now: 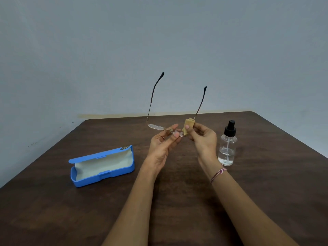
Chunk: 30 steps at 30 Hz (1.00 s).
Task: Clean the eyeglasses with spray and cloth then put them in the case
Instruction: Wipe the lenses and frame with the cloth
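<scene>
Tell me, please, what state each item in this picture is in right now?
eyeglasses: temples unfolded, held above the table.
cloth: folded over one lens.
case: open, empty.
spray bottle: upright, partly full.
left hand: gripping the frame.
right hand: pinching the cloth.

text: none legible | case (103, 166) lid: small dark mark, unreadable

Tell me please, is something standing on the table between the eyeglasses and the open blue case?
Nothing visible does. The eyeglasses are held up by both hands, and the blue case lies open to their left. Only bare table lies between. The spray bottle stands on the opposite side.
</scene>
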Each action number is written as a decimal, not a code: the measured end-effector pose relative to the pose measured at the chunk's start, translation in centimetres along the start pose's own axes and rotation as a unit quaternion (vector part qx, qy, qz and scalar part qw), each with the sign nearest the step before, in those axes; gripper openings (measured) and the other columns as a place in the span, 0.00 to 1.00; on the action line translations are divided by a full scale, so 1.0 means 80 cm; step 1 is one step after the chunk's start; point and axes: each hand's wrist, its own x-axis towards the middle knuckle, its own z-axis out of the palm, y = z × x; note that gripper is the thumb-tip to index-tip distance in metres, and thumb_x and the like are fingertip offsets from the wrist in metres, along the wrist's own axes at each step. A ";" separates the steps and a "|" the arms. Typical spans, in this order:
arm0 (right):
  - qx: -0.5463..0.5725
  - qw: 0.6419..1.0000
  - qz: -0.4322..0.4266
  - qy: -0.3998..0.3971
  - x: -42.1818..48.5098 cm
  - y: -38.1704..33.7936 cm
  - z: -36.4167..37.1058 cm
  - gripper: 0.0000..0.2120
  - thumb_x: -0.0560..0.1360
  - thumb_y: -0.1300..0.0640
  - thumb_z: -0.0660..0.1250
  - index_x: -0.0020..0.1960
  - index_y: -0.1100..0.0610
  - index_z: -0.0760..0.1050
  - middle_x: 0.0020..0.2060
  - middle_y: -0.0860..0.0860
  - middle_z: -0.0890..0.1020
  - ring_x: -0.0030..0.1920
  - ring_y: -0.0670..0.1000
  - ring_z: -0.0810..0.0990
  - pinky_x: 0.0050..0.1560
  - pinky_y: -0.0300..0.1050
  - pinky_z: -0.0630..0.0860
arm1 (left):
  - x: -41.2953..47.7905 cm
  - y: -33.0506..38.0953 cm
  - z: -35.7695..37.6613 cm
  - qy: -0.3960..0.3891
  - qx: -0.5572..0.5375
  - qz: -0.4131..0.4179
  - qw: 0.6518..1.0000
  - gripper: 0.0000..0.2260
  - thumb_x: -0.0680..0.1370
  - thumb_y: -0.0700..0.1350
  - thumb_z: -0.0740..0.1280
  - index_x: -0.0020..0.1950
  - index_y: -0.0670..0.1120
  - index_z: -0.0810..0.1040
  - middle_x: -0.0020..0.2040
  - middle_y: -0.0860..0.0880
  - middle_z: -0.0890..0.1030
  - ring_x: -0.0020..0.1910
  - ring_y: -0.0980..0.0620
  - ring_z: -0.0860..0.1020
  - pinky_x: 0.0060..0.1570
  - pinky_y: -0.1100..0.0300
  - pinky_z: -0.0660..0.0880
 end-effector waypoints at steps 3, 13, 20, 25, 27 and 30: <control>-0.024 1.000 0.012 -0.007 0.003 0.001 -0.002 0.07 0.68 0.59 0.74 0.43 0.51 0.79 0.42 0.51 0.84 0.46 0.49 0.83 0.54 0.49 0.79 | 0.001 -0.001 0.000 0.006 -0.011 0.000 1.000 0.14 0.74 0.33 0.66 0.59 0.39 0.77 0.50 0.44 0.83 0.49 0.52 0.82 0.52 0.61 0.79; -0.179 0.981 -0.068 0.016 0.000 -0.010 0.001 0.09 0.67 0.54 0.76 0.46 0.54 0.81 0.34 0.45 0.81 0.38 0.42 0.79 0.42 0.32 0.75 | 0.006 -0.001 0.000 0.035 -0.034 -0.018 0.999 0.12 0.76 0.43 0.65 0.57 0.40 0.77 0.46 0.44 0.85 0.45 0.51 0.84 0.47 0.60 0.80; -0.188 0.980 -0.063 -0.011 -0.003 -0.009 0.003 0.12 0.66 0.56 0.76 0.48 0.57 0.81 0.35 0.44 0.80 0.39 0.40 0.79 0.45 0.35 0.77 | 0.007 -0.001 -0.004 0.051 -0.033 -0.034 0.998 0.12 0.73 0.41 0.69 0.56 0.40 0.78 0.49 0.42 0.83 0.48 0.50 0.83 0.48 0.61 0.80; -0.095 0.992 -0.071 0.042 -0.001 -0.013 0.004 0.09 0.67 0.57 0.75 0.46 0.53 0.80 0.37 0.46 0.83 0.42 0.46 0.82 0.48 0.40 0.79 | 0.003 -0.002 -0.004 0.044 -0.058 -0.036 0.997 0.20 0.71 0.45 0.69 0.61 0.39 0.75 0.48 0.43 0.83 0.45 0.51 0.83 0.46 0.61 0.80; -0.078 0.995 -0.057 0.027 0.002 -0.010 0.003 0.08 0.67 0.58 0.75 0.46 0.52 0.80 0.39 0.47 0.84 0.43 0.47 0.83 0.49 0.43 0.79 | 0.004 -0.002 -0.005 0.047 -0.067 -0.037 0.996 0.16 0.75 0.43 0.66 0.61 0.39 0.75 0.47 0.43 0.83 0.45 0.51 0.83 0.46 0.61 0.80; -0.128 0.990 -0.033 -0.043 -0.004 -0.002 0.007 0.10 0.67 0.57 0.75 0.47 0.54 0.81 0.40 0.47 0.84 0.45 0.46 0.82 0.51 0.42 0.79 | 0.005 0.000 -0.006 0.051 -0.073 -0.024 0.996 0.13 0.76 0.43 0.65 0.60 0.42 0.76 0.47 0.45 0.82 0.43 0.53 0.82 0.45 0.62 0.80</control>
